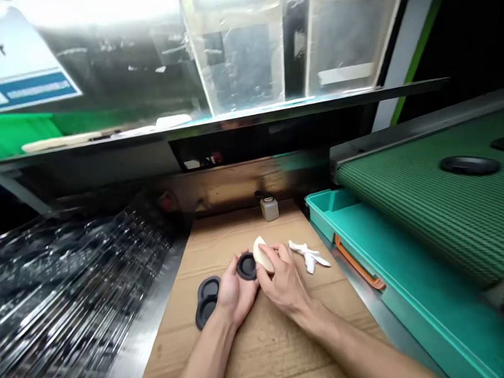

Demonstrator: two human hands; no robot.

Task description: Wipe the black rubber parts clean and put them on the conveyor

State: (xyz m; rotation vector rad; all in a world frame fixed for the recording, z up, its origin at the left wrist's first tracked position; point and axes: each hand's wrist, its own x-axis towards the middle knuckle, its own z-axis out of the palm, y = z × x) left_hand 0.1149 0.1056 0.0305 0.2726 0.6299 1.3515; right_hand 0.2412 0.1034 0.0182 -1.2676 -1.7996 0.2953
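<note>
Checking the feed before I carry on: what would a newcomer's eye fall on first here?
Centre, on brown cardboard, the left hand cradles a round black rubber disc while the right hand holds a cream pad against it. To the right, a ribbed green belt bears more black discs, beside a teal plastic tray.
</note>
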